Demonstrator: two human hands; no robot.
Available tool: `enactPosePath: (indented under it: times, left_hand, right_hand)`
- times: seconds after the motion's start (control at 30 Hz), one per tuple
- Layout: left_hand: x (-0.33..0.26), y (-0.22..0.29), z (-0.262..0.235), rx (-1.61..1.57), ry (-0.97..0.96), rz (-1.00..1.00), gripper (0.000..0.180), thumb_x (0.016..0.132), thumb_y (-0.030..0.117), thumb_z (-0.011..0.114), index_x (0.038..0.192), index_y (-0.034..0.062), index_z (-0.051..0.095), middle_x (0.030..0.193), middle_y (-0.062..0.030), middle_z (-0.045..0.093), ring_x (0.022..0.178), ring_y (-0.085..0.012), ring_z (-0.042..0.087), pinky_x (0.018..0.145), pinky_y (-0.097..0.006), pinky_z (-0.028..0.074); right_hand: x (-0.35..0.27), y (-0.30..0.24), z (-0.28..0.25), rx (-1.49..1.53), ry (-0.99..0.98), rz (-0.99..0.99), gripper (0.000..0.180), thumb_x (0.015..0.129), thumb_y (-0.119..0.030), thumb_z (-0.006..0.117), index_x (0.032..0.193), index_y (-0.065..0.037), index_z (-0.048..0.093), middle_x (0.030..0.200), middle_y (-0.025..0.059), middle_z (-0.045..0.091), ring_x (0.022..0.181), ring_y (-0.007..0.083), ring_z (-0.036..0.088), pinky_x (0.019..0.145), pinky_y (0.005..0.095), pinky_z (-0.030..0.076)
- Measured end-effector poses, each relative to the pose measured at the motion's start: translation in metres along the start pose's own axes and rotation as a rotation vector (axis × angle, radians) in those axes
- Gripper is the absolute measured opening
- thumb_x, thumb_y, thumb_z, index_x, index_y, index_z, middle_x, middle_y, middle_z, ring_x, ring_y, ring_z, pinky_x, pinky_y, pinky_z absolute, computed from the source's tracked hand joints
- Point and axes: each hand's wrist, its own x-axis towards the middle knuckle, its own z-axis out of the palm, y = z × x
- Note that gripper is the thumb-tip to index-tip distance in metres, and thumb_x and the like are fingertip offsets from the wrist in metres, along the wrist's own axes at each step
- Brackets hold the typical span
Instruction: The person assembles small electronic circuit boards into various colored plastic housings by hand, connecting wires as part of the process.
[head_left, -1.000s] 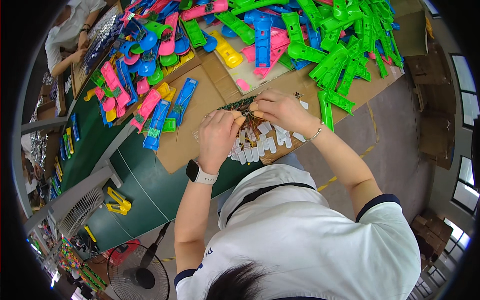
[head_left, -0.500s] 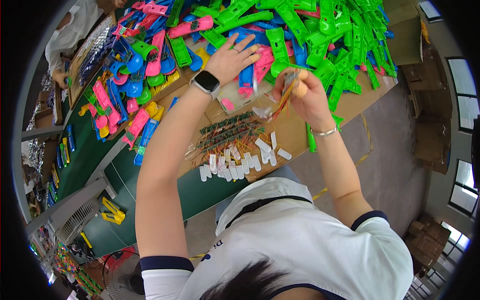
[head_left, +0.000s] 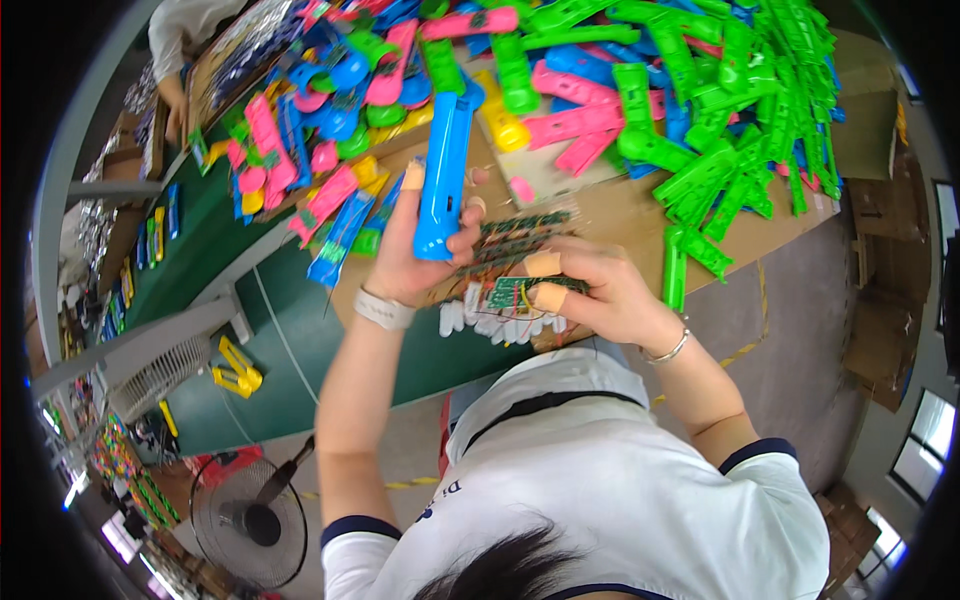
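Observation:
My left hand (head_left: pixel 405 245) is closed around a long blue plastic shell (head_left: pixel 444 185), held up with its smooth side showing. Between the thumb and finger of my right hand (head_left: pixel 600 290) is a small green circuit board (head_left: pixel 510 293) with thin wires. Tan coverings wrap several of my fingertips. Just beyond the right hand lie rows of further circuit boards (head_left: pixel 525 222) on cardboard, wired to small white pieces (head_left: pixel 480 325) near the table edge. Part of these rows is hidden by my hands.
Green shells (head_left: pixel 740 120) are heaped at the far right. Mixed pink, blue and yellow shells (head_left: pixel 345 120) pile up at the far left. A yellow piece (head_left: pixel 236 368) lies on the green table (head_left: pixel 300 370). A fan (head_left: pixel 250 525) stands at lower left. A co-worker's arm (head_left: pixel 172 95) shows at upper left.
My left hand has drawn back from the pile and now holds a blue shell. My right hand has come down and nearer, bringing a circuit board over the rows. The view has shifted.

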Motion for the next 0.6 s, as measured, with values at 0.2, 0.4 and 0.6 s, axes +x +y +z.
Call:
enactPosePath:
  times: [0.2, 0.4, 0.6]
  left_hand:
    - [-0.066, -0.037, -0.020, -0.232, -0.301, 0.215, 0.061, 0.094, 0.052, 0.033, 0.134, 0.0069, 0.031, 0.082, -0.0052, 0.049, 0.054, -0.0125, 0.045, 0.046, -0.027, 0.039]
    - [-0.098, -0.051, -0.017, 0.335, 0.335, 0.507, 0.037, 0.095, 0.031, 0.048, 0.121, 0.0053, 0.047, 0.103, -0.0114, 0.060, 0.081, -0.0196, 0.063, 0.065, -0.032, 0.051]
    - [-0.109, -0.065, -0.020, 0.586, 0.556, 0.661, 0.028, 0.096, 0.024, 0.045, 0.111, 0.0020, 0.054, 0.094, -0.0078, 0.062, 0.081, -0.0122, 0.060, 0.069, -0.028, 0.050]
  right_hand:
    - [0.006, -0.022, 0.037, 0.065, -0.041, 0.007, 0.023, 0.076, -0.012, 0.063, 0.097, -0.003, 0.061, 0.077, 0.0119, 0.056, 0.069, 0.0304, 0.057, 0.060, 0.0363, 0.046]
    - [0.015, -0.029, 0.062, -0.174, -0.227, -0.146, 0.024, 0.073, -0.014, 0.072, 0.092, -0.004, 0.063, 0.086, 0.0092, 0.064, 0.077, 0.0270, 0.062, 0.068, 0.0337, 0.050]
    - [0.029, -0.016, 0.087, -0.245, -0.134, 0.047, 0.022, 0.077, -0.020, 0.068, 0.095, -0.007, 0.064, 0.080, 0.0084, 0.063, 0.071, 0.0239, 0.062, 0.061, 0.0319, 0.048]
